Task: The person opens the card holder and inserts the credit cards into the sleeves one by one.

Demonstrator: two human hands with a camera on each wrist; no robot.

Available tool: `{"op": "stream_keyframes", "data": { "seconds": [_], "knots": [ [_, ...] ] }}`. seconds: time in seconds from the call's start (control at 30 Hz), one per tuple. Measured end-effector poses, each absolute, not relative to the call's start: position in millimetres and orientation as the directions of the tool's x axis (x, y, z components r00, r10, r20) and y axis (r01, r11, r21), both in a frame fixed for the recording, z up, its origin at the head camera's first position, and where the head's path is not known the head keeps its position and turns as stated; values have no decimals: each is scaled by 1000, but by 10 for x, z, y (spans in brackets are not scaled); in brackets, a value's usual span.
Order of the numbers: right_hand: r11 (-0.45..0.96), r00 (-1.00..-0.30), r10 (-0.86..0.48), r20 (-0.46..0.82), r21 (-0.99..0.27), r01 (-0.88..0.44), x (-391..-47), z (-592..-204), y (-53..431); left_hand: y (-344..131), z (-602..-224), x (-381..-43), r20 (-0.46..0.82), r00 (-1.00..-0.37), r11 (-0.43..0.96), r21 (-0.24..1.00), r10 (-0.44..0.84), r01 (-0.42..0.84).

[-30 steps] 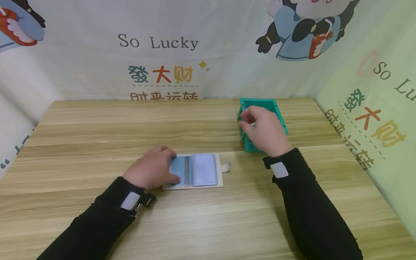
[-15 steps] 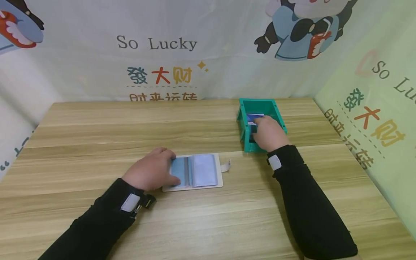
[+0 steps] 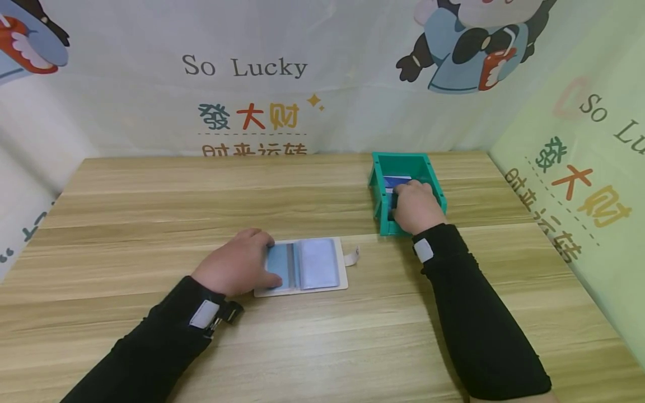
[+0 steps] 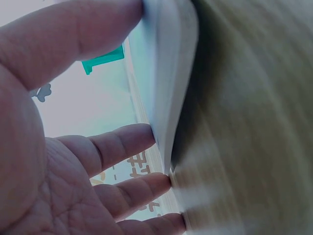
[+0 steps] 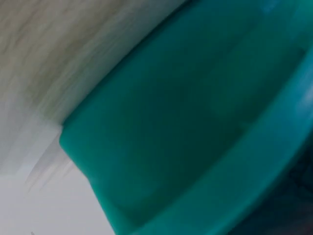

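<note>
A small card holder (image 3: 319,264) lies spread out on the table, with a light blue left side, clear sleeves on the right and a white strap (image 3: 351,257). My left hand (image 3: 237,263) rests on its left end, thumb on the page near the front edge, fingers at the back edge. In the left wrist view the fingertips (image 4: 139,137) meet the white cover's edge (image 4: 173,83). My right hand (image 3: 418,207) reaches down into a green bin (image 3: 402,157), beside blue cards (image 3: 396,181). Its fingertips are hidden there, so I cannot tell whether they pinch a card.
The wooden table (image 3: 201,196) reaches back to a printed cloth (image 3: 353,112) hanging behind it. More cloth borders the right side. The bin's green wall (image 5: 161,117) fills much of the right wrist view, close up and blurred.
My right hand has lowered from above the bin into it, and its index finger has drawn in over the cards. The left hand and card holder have barely moved.
</note>
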State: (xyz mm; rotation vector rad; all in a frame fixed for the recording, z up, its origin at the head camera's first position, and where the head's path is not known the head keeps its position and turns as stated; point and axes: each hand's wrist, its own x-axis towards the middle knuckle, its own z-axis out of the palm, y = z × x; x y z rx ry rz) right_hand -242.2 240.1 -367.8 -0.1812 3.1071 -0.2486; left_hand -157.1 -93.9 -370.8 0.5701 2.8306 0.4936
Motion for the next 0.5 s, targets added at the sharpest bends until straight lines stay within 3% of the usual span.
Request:
{"op": "stream_keyframes", "data": {
  "seconds": [0.5],
  "knots": [
    [972,-998,-61,26,-225,-65,-2413,-3687,2391,-937,-3722,-1571,-137,-903,871,356,408,339]
  ]
}}
